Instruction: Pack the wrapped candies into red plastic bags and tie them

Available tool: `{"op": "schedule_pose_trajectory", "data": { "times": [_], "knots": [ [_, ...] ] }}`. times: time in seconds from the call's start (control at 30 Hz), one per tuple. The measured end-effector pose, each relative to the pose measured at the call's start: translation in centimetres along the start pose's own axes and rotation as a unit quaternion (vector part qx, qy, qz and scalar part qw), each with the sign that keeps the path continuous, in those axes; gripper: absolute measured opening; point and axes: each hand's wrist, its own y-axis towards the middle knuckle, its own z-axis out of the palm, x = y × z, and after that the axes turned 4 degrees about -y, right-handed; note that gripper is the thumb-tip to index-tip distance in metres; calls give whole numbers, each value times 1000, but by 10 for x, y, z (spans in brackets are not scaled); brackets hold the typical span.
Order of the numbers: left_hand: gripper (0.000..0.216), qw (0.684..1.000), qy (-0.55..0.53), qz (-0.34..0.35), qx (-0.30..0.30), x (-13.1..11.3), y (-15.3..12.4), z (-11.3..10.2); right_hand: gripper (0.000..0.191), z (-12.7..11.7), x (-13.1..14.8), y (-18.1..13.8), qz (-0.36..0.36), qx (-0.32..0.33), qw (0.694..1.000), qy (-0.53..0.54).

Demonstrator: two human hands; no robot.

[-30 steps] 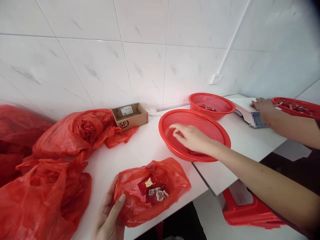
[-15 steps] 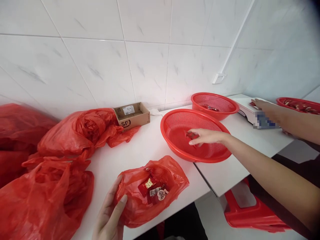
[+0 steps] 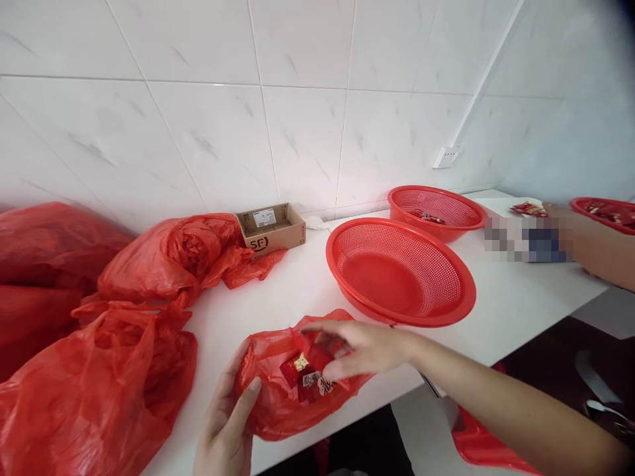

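Note:
My left hand (image 3: 231, 403) grips the left rim of a red plastic bag (image 3: 278, 423), thumb outside, holding its mouth open. Small red packets (image 3: 300, 363) with gold and white print lie inside. Over the bag's mouth is my right hand (image 3: 354, 347), fingers bent around a shiny red packet (image 3: 319, 357); part of it is hidden by the fingers. Just behind my hands stands a red perforated basket (image 3: 381, 277) with nothing visible in it.
Several full red bags (image 3: 163, 258) sit at the left. A small cardboard box (image 3: 278, 241) is by the tiled wall. Another red basket (image 3: 436, 225) holds some packets. At the right, a co-worker's arm (image 3: 605, 248) reaches beside packets (image 3: 528, 209) and a third basket (image 3: 602, 215).
My right hand has moved from inside the near basket to over the bag, carrying the red packet. The basket's bottom now shows bare. My view has shifted slightly; the co-worker's arm has drawn back right.

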Motion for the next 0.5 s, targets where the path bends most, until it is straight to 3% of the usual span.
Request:
{"op": "schedule_pose_trajectory", "data": {
  "times": [0.07, 0.2, 0.3, 0.4, 0.5],
  "knots": [
    [78, 1000, 8, 9, 7, -1, 0, 0, 81, 21, -9, 12, 17, -39, 984, -171],
    [73, 995, 55, 76, -15, -7, 6, -13, 64, 35, -25, 24, 72, -124, 900, -413],
    [73, 980, 121, 147, -53, -16, 15, -32, 68, 35, -26, 22, 134, -128, 854, -486],
    [70, 957, 195, 201, -80, -25, 24, -48, 74, 38, -15, 14, 125, -155, 828, -524],
    [65, 941, 232, 223, -102, -31, 26, -55, 61, 32, 4, 0, 49, -205, 846, -490]
  ]
}}
